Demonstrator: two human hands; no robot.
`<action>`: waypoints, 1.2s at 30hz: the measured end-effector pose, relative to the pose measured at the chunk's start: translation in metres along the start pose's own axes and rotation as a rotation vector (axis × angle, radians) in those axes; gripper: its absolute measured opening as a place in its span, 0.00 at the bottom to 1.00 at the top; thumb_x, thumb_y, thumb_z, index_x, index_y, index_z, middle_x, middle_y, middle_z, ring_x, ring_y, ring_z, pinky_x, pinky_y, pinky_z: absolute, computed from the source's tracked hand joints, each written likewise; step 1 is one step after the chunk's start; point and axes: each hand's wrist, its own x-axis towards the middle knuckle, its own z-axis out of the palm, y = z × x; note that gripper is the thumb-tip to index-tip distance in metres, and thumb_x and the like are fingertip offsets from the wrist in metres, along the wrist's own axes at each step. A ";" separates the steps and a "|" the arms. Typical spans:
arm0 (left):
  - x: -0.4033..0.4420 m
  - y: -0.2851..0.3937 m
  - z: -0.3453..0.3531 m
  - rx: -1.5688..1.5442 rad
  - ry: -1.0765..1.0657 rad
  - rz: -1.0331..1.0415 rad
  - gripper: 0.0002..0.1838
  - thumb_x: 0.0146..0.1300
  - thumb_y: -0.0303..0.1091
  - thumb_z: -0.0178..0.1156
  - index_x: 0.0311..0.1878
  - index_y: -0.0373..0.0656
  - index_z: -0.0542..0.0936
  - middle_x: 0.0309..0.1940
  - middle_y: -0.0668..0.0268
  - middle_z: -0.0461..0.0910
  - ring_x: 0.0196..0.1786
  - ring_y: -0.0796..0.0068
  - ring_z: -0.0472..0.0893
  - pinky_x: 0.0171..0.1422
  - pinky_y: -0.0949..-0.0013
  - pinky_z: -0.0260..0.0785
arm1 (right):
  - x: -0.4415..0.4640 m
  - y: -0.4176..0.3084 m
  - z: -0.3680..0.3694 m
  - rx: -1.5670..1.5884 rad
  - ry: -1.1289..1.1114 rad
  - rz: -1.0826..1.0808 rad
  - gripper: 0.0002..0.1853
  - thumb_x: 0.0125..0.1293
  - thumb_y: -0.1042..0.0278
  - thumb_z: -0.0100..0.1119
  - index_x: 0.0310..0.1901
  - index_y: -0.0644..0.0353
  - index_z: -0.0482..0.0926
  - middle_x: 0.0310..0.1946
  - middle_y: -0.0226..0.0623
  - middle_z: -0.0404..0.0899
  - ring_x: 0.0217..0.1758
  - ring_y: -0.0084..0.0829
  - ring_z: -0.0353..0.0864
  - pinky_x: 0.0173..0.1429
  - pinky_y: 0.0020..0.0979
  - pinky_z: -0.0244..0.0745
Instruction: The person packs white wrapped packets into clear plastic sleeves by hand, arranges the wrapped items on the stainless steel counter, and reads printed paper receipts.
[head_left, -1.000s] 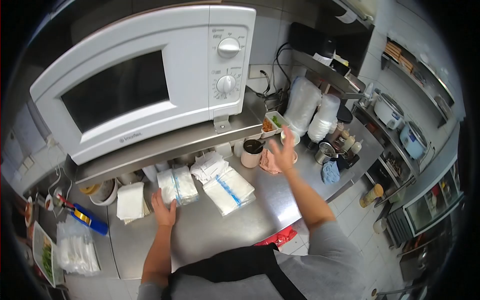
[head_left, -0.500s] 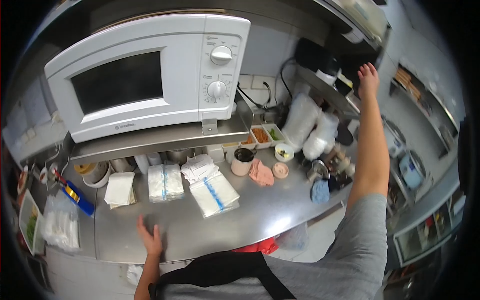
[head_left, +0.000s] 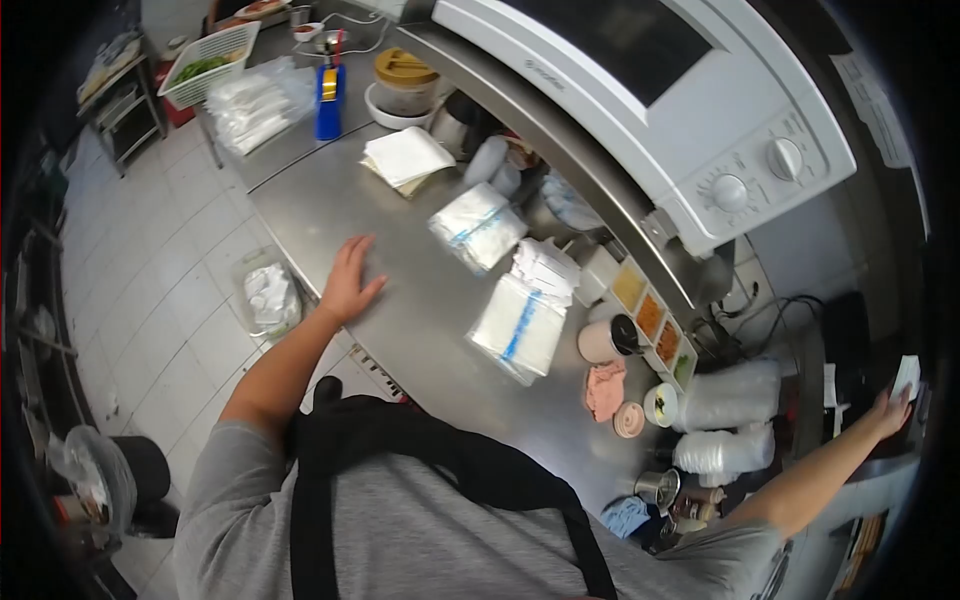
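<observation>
Head view: at far right, the right hand (head_left: 886, 414) grips a white slip (head_left: 907, 376); holding it seems the step, moving it likely needing firm fingers. The left hand (head_left: 347, 285) spreads empty over the counter (head_left: 415, 335).

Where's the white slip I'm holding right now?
The white slip is in your right hand, near the right edge of the head view, below and to the right of the microwave in the picture.

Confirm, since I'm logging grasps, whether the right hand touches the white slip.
Touching. The head view shows the right hand grasping the white slip at its lower end, with no gap between.
</observation>
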 end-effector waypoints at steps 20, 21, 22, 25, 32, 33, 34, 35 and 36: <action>0.021 -0.051 -0.070 -0.488 -0.304 -0.024 0.38 0.55 0.36 0.66 0.69 0.45 0.61 0.68 0.51 0.58 0.69 0.51 0.62 0.68 0.54 0.61 | -0.715 0.101 0.082 0.405 -0.864 0.635 0.24 0.54 0.77 0.66 0.55 0.70 0.76 0.48 0.43 0.80 0.48 0.30 0.79 0.55 0.26 0.71; 0.021 -0.064 -0.086 -0.478 -0.294 -0.053 0.39 0.55 0.35 0.66 0.70 0.45 0.61 0.68 0.51 0.57 0.69 0.51 0.62 0.68 0.54 0.62 | -0.730 0.123 0.093 0.371 -0.843 0.666 0.24 0.53 0.78 0.66 0.55 0.69 0.76 0.47 0.43 0.81 0.48 0.30 0.79 0.54 0.27 0.71; 0.021 -0.075 -0.101 -0.470 -0.265 -0.074 0.39 0.55 0.35 0.66 0.70 0.45 0.61 0.68 0.51 0.57 0.69 0.51 0.61 0.68 0.53 0.61 | -0.744 0.152 0.098 0.272 -0.884 0.635 0.24 0.54 0.73 0.67 0.54 0.70 0.77 0.46 0.47 0.81 0.48 0.34 0.80 0.54 0.29 0.73; 0.036 -0.113 -0.140 -0.389 -0.151 -0.104 0.39 0.54 0.36 0.67 0.70 0.45 0.61 0.68 0.50 0.57 0.69 0.49 0.61 0.70 0.53 0.59 | -0.741 0.243 0.116 -0.400 -1.317 0.031 0.33 0.49 0.56 0.69 0.53 0.72 0.76 0.47 0.55 0.80 0.46 0.45 0.82 0.52 0.40 0.76; 0.075 -0.206 -0.192 0.032 0.086 -0.118 0.32 0.55 0.39 0.67 0.64 0.47 0.69 0.67 0.49 0.59 0.69 0.46 0.59 0.71 0.52 0.55 | -0.755 0.078 0.107 -0.940 -0.954 0.094 0.48 0.51 0.33 0.61 0.64 0.67 0.67 0.67 0.57 0.59 0.71 0.54 0.57 0.70 0.48 0.58; 0.083 -0.217 -0.196 0.055 0.105 -0.116 0.32 0.55 0.39 0.66 0.63 0.47 0.70 0.67 0.50 0.59 0.68 0.46 0.60 0.71 0.52 0.56 | -0.770 0.044 0.090 -0.827 -0.844 0.025 0.47 0.54 0.37 0.62 0.65 0.69 0.64 0.67 0.57 0.58 0.70 0.54 0.57 0.70 0.49 0.57; 0.091 -0.228 -0.199 0.078 0.124 -0.112 0.31 0.55 0.39 0.66 0.63 0.47 0.70 0.66 0.50 0.59 0.68 0.46 0.60 0.70 0.52 0.56 | -0.785 0.022 0.076 -0.713 -0.731 -0.039 0.47 0.56 0.40 0.62 0.67 0.70 0.61 0.67 0.57 0.57 0.70 0.55 0.57 0.70 0.50 0.56; 0.100 -0.239 -0.202 0.101 0.142 -0.106 0.30 0.56 0.39 0.66 0.62 0.47 0.70 0.66 0.50 0.60 0.67 0.46 0.61 0.70 0.52 0.57 | -0.805 0.031 0.064 -0.485 -0.703 -0.233 0.41 0.58 0.47 0.63 0.66 0.67 0.62 0.66 0.56 0.59 0.69 0.54 0.57 0.71 0.49 0.55; 0.109 -0.249 -0.204 0.101 0.177 -0.104 0.28 0.55 0.38 0.67 0.60 0.46 0.72 0.65 0.51 0.61 0.66 0.46 0.62 0.69 0.52 0.58 | -0.825 0.037 0.052 -0.254 -0.663 -0.420 0.36 0.60 0.54 0.64 0.66 0.63 0.64 0.65 0.55 0.60 0.69 0.52 0.58 0.71 0.48 0.55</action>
